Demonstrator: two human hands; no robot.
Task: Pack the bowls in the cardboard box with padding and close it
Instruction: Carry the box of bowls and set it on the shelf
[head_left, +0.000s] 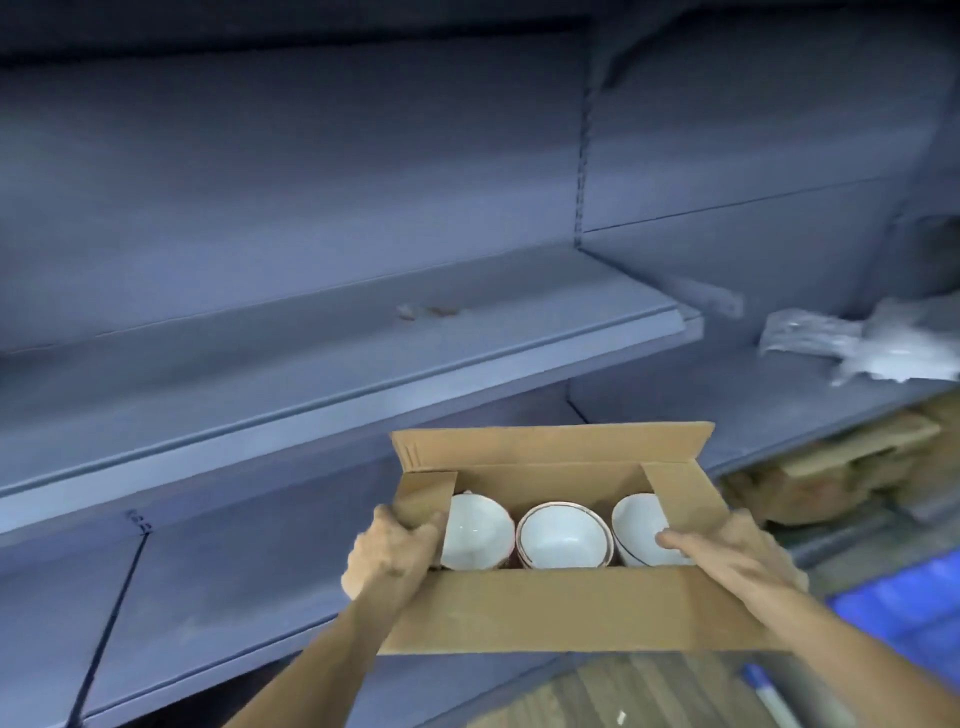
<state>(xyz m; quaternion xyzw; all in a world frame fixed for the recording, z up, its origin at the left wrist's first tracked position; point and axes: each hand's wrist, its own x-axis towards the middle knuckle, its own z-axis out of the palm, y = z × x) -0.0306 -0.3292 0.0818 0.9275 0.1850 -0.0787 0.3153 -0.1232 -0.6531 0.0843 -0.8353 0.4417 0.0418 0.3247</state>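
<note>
Head-worn wide-angle view looks forward and down, close over an open box (561, 608) held at arm's reach, facing blue shelves (311, 338).

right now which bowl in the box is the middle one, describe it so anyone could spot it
Find the open cardboard box held by both hands below the blue shelves. Three white bowls sit in a row inside. The middle bowl is the only one facing straight up with its whole round, dark-edged rim showing; its neighbours are tilted and partly hidden.
</note>
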